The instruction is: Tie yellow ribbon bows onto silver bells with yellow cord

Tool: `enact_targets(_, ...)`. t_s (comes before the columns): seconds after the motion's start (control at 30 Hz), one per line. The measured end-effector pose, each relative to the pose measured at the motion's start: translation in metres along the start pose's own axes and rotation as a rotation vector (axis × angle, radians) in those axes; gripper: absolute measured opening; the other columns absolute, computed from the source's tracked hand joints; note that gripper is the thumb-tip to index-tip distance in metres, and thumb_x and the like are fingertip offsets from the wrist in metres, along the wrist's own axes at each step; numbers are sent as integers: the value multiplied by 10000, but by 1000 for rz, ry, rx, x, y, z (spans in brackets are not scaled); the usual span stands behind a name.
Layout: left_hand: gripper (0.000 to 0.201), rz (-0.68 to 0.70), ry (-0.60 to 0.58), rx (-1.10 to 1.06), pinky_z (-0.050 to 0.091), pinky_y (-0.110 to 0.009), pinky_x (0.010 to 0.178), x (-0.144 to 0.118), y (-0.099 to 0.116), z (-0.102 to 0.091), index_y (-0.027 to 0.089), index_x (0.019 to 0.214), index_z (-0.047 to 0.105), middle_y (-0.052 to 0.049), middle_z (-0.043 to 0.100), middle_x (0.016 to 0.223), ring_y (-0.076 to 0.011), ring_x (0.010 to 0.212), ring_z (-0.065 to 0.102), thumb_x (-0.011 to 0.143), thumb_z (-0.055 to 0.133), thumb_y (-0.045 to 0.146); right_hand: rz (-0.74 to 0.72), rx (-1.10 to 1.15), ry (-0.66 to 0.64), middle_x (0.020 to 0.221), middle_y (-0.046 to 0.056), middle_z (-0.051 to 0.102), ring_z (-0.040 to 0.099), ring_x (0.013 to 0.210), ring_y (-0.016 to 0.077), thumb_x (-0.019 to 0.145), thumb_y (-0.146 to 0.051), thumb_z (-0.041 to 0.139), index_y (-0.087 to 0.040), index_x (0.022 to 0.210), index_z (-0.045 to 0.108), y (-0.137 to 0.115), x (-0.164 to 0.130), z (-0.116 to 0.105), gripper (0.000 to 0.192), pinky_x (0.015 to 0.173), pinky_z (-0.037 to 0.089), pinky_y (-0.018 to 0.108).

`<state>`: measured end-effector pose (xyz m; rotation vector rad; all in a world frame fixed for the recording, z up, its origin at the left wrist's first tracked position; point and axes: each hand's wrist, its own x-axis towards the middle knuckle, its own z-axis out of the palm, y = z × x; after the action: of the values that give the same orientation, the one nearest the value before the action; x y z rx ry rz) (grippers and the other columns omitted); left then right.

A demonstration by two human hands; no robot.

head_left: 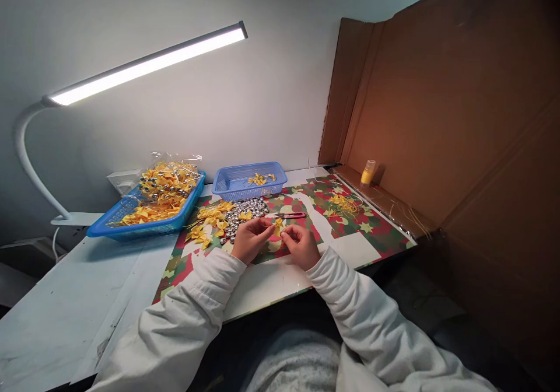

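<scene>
Your left hand (250, 238) and right hand (301, 245) pinch a small yellow bow (277, 225) that looks like soft satin cloth. The bells (243, 213) beside them are shiny metal. Both blue baskets (249, 180) are matt plastic mesh. A glossy printed sheet (371, 234) covers your counter (52, 310), and the side panel (455, 112) is rough brown cardboard.
</scene>
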<state>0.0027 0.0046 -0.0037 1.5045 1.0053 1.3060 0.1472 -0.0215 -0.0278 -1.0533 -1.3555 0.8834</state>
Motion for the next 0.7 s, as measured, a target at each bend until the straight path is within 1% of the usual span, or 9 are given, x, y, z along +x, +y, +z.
enact_targets(0.23,156,109,74,101,439,-224,568,-3,2,2,184,621,632,8,626,595,-117,555,532,633,732,303,24,87,-5,538,-13,605,590,500,140,741,-337,582,-193,669,561,-2,-3,6,162,535,491,255)
enact_targets(0.37,102,180,131,178,434,-238,595,-5,5,3,202,601,631,7,618,586,-125,554,521,625,720,246,40,155,-42,539,-7,622,597,482,137,744,-369,592,-186,699,567,-2,-3,10,190,513,488,249)
enact_targets(0.47,83,219,166,224,431,-254,635,-7,7,4,216,602,632,3,617,595,-138,577,521,621,712,221,46,200,-64,542,-1,632,612,501,142,744,-402,600,-185,712,569,-2,-3,12,221,533,503,258)
enact_targets(0.6,103,245,173,257,428,-262,652,-10,10,6,226,569,620,1,607,593,-148,586,511,607,714,208,47,240,-76,556,-1,637,630,541,148,742,-451,614,-187,721,576,-4,-2,12,267,561,522,268)
enact_targets(0.7,104,253,175,265,425,-262,646,-11,12,7,227,565,620,0,601,593,-148,582,510,610,710,200,52,253,-79,545,-9,627,626,534,147,735,-460,626,-185,724,574,-4,-2,11,281,541,517,263)
